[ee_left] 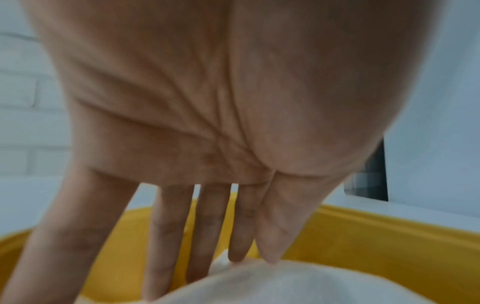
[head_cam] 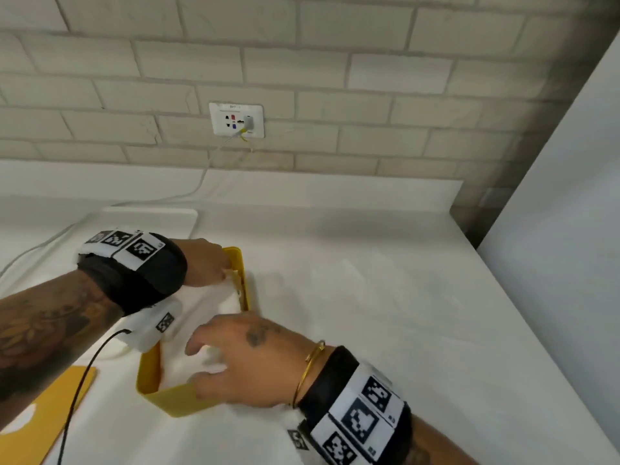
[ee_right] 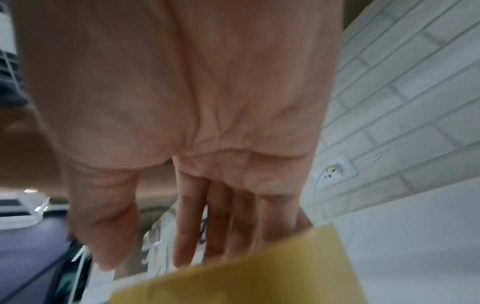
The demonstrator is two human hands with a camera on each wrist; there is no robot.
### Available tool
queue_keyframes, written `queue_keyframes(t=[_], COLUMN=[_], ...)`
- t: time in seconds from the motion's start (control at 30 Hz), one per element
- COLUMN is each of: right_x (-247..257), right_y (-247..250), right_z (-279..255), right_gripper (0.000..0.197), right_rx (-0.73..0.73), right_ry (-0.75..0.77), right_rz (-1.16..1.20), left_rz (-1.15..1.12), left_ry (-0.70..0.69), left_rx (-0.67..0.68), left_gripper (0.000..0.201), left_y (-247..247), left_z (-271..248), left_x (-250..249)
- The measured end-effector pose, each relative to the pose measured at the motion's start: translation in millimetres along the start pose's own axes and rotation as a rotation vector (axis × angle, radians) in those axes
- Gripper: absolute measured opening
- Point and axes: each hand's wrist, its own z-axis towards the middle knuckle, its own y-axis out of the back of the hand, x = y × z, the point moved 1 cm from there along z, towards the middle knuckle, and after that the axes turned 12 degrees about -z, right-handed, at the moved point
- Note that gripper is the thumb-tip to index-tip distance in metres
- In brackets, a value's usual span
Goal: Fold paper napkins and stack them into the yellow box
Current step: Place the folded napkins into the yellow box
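The yellow box (head_cam: pixel 174 402) stands on the white counter, left of centre, with white folded napkins (head_cam: pixel 208 307) inside. My left hand (head_cam: pixel 224 271) reaches into its far end. In the left wrist view its straight fingers (ee_left: pixel 215 236) press down on the napkin (ee_left: pixel 298 283) against the box wall (ee_left: pixel 376 236). My right hand (head_cam: pixel 201 360) lies over the near end, fingers spread on the napkins and thumb by the near wall. The blurred right wrist view shows the right hand (ee_right: pixel 202 226) with straight fingers above the box's wall (ee_right: pixel 259 277).
A flat yellow lid (head_cam: pixel 50 407) lies at the lower left. A black cable (head_cam: pixel 84 380) runs from my left wrist. A wall socket (head_cam: pixel 236 119) feeds a white cable down to the counter (head_cam: pixel 369 297). A white panel (head_cam: pixel 553 229) bounds the right side.
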Motion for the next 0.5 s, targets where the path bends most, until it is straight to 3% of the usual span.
queue_keyframes(t=[0.17,0.27,0.37,0.5], right_x=[-71.8,-144.8,-217.1,-279.9], right_y=[66.1,90.1,92.1,71.5], right_z=[-58.2,-83.6,-105.0,-120.7], right_gripper=[0.019,0.012,0.014,0.026], right_rx=[-0.354,-0.418,-0.345,-0.190], right_ry=[-0.139,-0.340,-0.574,-0.739], right_rz=[0.173,0.145,0.056,0.046], left_rz=[-0.253,-0.430,-0.530,-0.535], left_ry=[-0.123,-0.316,-0.380,-0.200], left_rx=[-0.310,-0.443,-0.387,-0.216], left_gripper=[0.037,0.034,0.033,0.050], left_y=[29.6,25.5,-4.3,-59.0], left_z=[-35.2,-56.4,-52.1,-16.2], left_x=[-26.2,-72.5,-127.1,-193.6])
